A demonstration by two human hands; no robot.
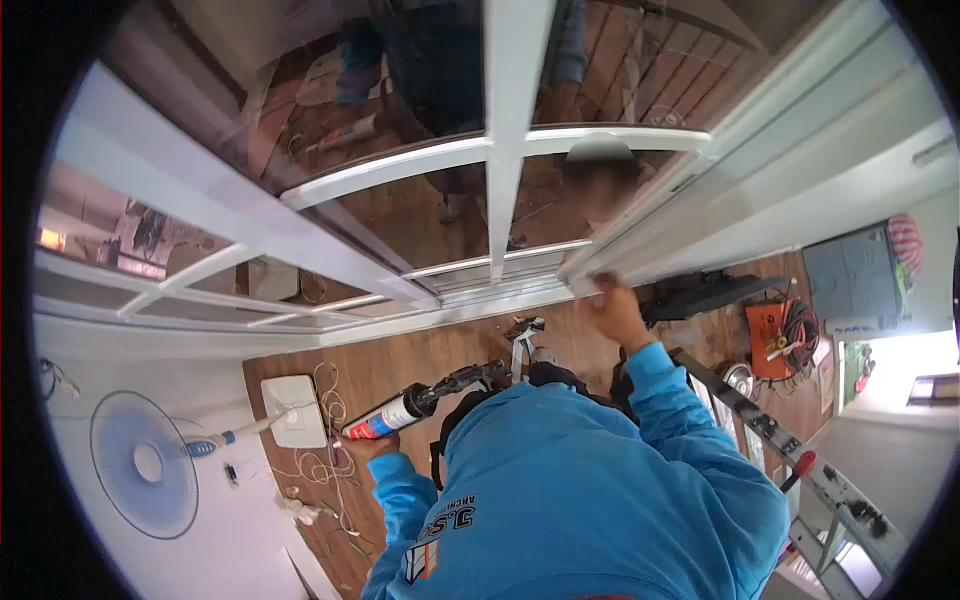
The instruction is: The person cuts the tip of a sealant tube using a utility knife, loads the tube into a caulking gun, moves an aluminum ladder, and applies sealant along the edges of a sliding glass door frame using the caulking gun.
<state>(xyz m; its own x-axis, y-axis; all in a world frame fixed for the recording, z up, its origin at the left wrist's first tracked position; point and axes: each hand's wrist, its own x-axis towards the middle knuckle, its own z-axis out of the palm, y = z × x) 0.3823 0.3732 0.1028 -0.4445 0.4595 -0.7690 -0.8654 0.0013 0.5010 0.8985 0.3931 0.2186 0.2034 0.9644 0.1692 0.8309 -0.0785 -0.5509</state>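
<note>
My left hand (376,447) is low on the left, closed around the front of a caulking gun (460,380). Its white, red and blue sealant cartridge (378,418) points left, and the tube hides part of the fingers. In front of me my right hand (614,314) is raised to the lower corner of a white door frame (572,280). Its fingers are curled, with the tips close to the frame; whether they touch it or hold something small, I cannot tell. Dark glass panes with white bars (495,200) stand before me and reflect the room.
To the left are a standing fan (145,465), its white base (294,412) and loose cables (330,400) on the wooden floor. At right stands an aluminium ladder (840,500). Beyond it lie an orange item with coiled cable (790,340) and a grey box (850,275).
</note>
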